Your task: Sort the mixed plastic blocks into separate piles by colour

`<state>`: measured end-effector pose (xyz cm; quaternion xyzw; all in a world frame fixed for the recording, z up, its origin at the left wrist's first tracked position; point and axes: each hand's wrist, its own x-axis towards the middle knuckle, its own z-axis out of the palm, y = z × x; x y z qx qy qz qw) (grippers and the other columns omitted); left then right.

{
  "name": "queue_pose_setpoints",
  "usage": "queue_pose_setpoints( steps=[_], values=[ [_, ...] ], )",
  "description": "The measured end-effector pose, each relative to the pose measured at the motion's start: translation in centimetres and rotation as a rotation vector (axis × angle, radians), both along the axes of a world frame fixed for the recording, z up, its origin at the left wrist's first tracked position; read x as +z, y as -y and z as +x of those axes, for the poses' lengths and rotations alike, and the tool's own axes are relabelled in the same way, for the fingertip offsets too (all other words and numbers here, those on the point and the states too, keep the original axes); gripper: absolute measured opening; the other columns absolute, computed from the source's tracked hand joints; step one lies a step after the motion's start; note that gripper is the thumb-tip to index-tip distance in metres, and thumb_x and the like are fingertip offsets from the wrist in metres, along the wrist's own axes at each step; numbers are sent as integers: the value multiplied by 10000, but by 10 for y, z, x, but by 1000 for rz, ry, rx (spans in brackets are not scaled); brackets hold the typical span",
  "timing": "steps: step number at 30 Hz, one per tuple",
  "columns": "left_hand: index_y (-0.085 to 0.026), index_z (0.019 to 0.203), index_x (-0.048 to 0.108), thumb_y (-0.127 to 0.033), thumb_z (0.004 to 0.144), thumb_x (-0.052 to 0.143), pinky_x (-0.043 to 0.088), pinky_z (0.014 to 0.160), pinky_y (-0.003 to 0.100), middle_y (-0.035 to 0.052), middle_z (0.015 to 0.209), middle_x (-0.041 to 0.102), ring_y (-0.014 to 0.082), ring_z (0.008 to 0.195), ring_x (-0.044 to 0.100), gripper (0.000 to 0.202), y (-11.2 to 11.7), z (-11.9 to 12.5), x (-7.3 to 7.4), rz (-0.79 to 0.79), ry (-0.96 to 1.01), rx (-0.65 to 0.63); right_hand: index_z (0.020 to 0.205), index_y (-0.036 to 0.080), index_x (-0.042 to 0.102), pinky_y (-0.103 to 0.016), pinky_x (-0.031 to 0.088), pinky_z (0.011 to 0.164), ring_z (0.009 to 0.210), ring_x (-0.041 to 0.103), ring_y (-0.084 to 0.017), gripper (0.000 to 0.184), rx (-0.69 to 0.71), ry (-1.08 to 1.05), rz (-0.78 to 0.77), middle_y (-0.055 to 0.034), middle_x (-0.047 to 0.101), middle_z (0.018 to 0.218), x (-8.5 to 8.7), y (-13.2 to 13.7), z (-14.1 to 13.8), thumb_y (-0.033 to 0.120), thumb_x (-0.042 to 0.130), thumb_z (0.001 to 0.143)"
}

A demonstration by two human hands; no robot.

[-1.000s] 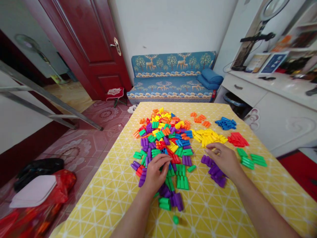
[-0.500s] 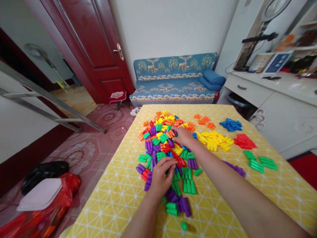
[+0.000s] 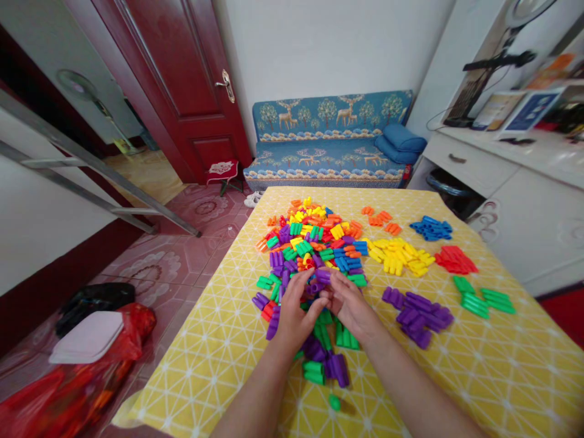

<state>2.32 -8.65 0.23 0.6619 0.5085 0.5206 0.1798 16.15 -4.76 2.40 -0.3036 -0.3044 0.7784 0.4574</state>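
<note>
In the head view my right hand (image 3: 350,302) is closed around a purple plastic building block (image 3: 323,277) made of joined tubes. My left hand (image 3: 294,310) meets it from the other side, fingers curled and thumb near the right fingertips; purple plastic shows between them. Both hands hover over the near part of a mixed pile of building blocks (image 3: 303,248) in purple, green, red, orange, yellow and blue. The fingers partly hide the held block. Below the hands lie more purple blocks (image 3: 336,370) and a green block (image 3: 314,372).
Sorted groups lie to the right: purple blocks (image 3: 420,316), yellow blocks (image 3: 399,257), red blocks (image 3: 456,260), blue blocks (image 3: 431,229), green blocks (image 3: 474,304), orange blocks (image 3: 381,219). A small green piece (image 3: 334,402) lies near me on the yellow tablecloth (image 3: 219,365). A sofa (image 3: 319,161) stands beyond.
My right hand has come back from the far part of the pile to my left hand, now with a purple block. My left hand has shifted slightly and meets it.
</note>
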Motion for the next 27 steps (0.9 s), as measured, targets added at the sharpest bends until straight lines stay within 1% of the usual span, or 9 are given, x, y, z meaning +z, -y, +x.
queue_pose_setpoints(
  steps=[4,7,10,13,16,19,22,24,27],
  values=[
    [-238,1259,571,-266,873,634,494,957,386,94,1190,619,230,1130,581,393,-1,-1,0,22,-18,-37,975,211,677,-191,491,557,594,568,-79,290,-34,-184,-135,8,678,771,-10,5,-2,417,715,775],
    [-225,1206,614,-242,880,622,505,940,370,94,1167,629,217,1096,600,327,-2,0,1,46,-14,-56,930,199,684,-172,481,534,599,592,-80,271,-19,-212,-186,3,687,743,-14,1,1,442,679,811],
    [-218,1148,648,-227,885,609,509,936,370,98,1160,629,217,1091,604,265,-3,0,3,77,-18,-84,923,182,690,-158,474,500,575,599,-75,337,-4,-195,-215,-13,703,753,-17,1,3,503,624,840],
    [-213,1101,658,-219,894,592,504,943,382,110,1215,596,225,1117,589,218,-2,0,4,94,-35,-106,943,171,691,-162,469,472,541,588,-74,430,-22,-115,-192,-36,712,792,-20,4,4,575,606,822],
    [-209,1050,661,-218,897,588,491,943,378,102,1218,584,222,1124,575,170,-1,-3,2,88,-46,-79,917,177,686,-177,446,465,541,578,-94,431,-117,23,-55,-17,670,683,-18,5,11,584,646,780],
    [-206,1024,658,-225,900,587,498,883,332,75,1092,629,196,1033,604,144,-1,-5,0,53,-28,-27,810,181,669,-210,428,478,533,547,-116,390,-269,300,149,1,609,590,-13,-4,36,569,653,772],
    [-199,1007,660,-233,898,593,499,822,298,52,983,658,176,935,626,133,-2,-4,-1,24,-16,-13,858,190,674,-259,463,574,630,589,-152,376,-480,752,389,-30,674,729,-9,-24,80,555,619,789],
    [-197,1022,662,-233,895,597,497,810,288,49,975,669,172,918,630,147,-2,-3,-1,17,-23,-22,938,194,676,-279,461,623,703,621,-183,376,-588,1105,489,-49,701,793,-9,-38,112,534,582,807],
    [-204,1061,662,-230,895,596,497,802,279,46,980,678,167,908,635,181,-1,-1,0,13,-32,-32,1024,215,683,-279,407,590,695,634,-209,370,-536,1616,486,-49,708,757,-12,-52,149,493,546,820]
  ],
)
